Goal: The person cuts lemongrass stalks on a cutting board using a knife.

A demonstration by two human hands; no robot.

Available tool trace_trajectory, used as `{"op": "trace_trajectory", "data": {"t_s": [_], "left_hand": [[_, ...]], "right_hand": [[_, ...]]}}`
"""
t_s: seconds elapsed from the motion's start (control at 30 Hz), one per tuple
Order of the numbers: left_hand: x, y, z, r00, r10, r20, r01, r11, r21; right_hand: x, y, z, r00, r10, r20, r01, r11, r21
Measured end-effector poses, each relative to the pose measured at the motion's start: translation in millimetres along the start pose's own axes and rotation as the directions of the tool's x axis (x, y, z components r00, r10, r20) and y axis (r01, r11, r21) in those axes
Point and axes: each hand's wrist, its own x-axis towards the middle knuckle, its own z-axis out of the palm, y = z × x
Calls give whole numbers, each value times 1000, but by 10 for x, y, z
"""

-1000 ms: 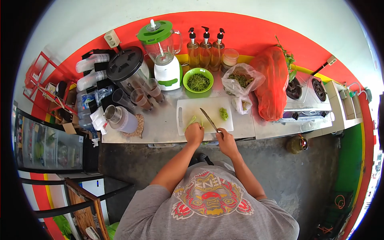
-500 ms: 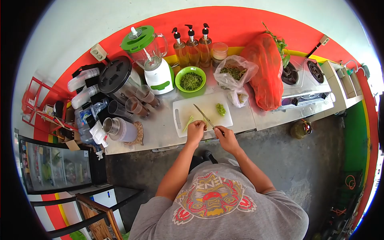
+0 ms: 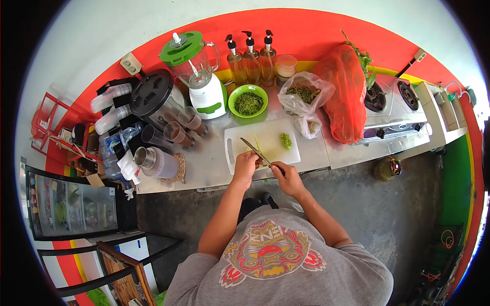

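My right hand (image 3: 286,178) is closed around the handle of a knife (image 3: 254,151), whose blade points up and to the left. My left hand (image 3: 247,166) is closed beside the blade at the front of the white cutting board (image 3: 236,135), with thin pale green stalks (image 3: 258,143) at its fingers. A small heap of chopped green pieces (image 3: 286,141) lies on the board's right side. Behind the board stands a green bowl (image 3: 248,113) of chopped greens (image 3: 249,103).
A blender (image 3: 207,97), pump bottles (image 3: 252,65) and a plastic bag (image 3: 302,93) stand behind. To the right are a red bag (image 3: 343,97) and a stove (image 3: 393,115). Cups (image 3: 178,133) and a jug (image 3: 162,164) are at the left.
My hands have come closer together, and the knife has moved left from the board's middle to beside my left fingers. The camera view has also shifted.
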Motion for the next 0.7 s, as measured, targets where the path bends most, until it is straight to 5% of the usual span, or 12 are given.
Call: {"op": "trace_trajectory", "data": {"t_s": [0.33, 0.7], "left_hand": [[90, -151, -43, 989, 34, 143, -37, 999, 19], [-84, -130, 136, 969, 79, 236, -146, 949, 281]], "right_hand": [[5, 42, -34, 1000, -2, 20, 1, 998, 68], [-18, -26, -49, 999, 8, -41, -6, 998, 68]]}}
